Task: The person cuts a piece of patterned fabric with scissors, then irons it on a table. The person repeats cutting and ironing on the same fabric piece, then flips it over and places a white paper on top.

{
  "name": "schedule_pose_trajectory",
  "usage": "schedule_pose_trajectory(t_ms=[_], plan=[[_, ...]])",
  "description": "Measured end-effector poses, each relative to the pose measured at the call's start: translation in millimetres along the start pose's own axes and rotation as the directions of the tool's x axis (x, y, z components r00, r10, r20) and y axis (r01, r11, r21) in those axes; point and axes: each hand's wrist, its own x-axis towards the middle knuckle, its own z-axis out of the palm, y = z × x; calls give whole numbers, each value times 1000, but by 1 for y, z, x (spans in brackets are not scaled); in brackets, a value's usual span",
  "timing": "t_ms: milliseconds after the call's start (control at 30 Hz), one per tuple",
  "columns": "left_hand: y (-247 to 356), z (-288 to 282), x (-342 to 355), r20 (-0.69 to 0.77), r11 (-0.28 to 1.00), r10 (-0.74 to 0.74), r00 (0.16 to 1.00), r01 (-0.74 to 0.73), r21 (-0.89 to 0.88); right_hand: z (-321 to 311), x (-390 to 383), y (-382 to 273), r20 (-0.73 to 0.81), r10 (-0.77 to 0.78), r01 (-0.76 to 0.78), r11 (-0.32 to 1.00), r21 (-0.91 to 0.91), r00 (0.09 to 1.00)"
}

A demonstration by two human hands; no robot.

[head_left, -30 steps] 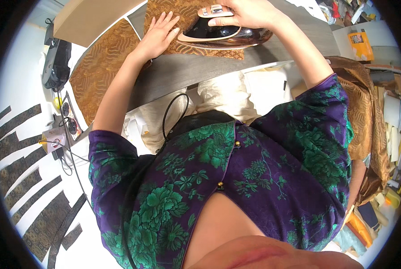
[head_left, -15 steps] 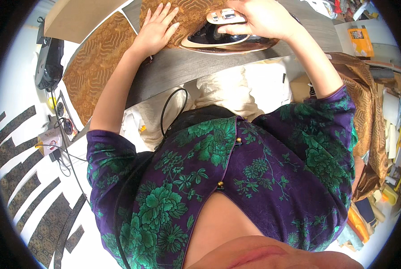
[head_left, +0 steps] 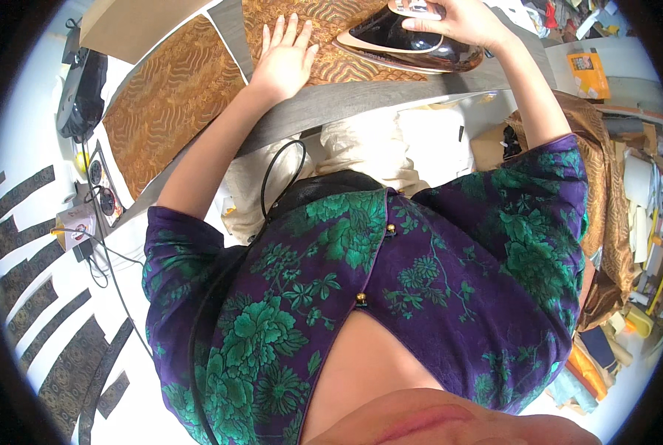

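Rightward and slightly away from the person, the iron has slid with the right grip since the earlier frame, baring more of the near edge of the brown patterned cloth below the right grip. Left grip has shifted a little rightward in view too, and the gap between its thumb and the iron's tip is now slightly wider.

Right grip is clenched around the iron's handle, its thumb along the near side. The iron lies just below and left of that grip, sole down on the cloth, its pointed nose toward the left grip. Left grip is flat and unclenched, fingers spread, palm down on the same cloth near its lower left edge.

Left of the left grip, past a narrow pale strip, lies a second brown patterned piece. Nearer the person than both grips runs the grey wood-grain counter. Farther left of the left grip stands a black device; right of the right grip is an orange packet.
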Motion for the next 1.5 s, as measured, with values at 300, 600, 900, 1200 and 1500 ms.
schedule_pose_trajectory(t_ms=[300, 600, 900, 1200, 1500], plan=[[-72, -29, 10, -80, 917, 274, 958, -285, -279, 9, 24, -30, 26, -101, 103, 989, -108, 995], [-104, -55, 4, 44, 806, 323, 946, -250, -537, 15, 24, -63, 67, -164, 174, 968, -180, 984], [-92, -63, -43, -17, 828, 135, 991, -122, -547, 22, 44, -98, 83, -195, 205, 971, -125, 977], [-90, -57, -58, -147, 789, 1, 989, -91, -608, 27, 61, -121, 144, -237, 253, 962, -104, 961], [-50, -66, -86, -500, 821, -177, 848, -153, -551, 23, 45, -96, 64, -334, 340, 928, -154, 940]])
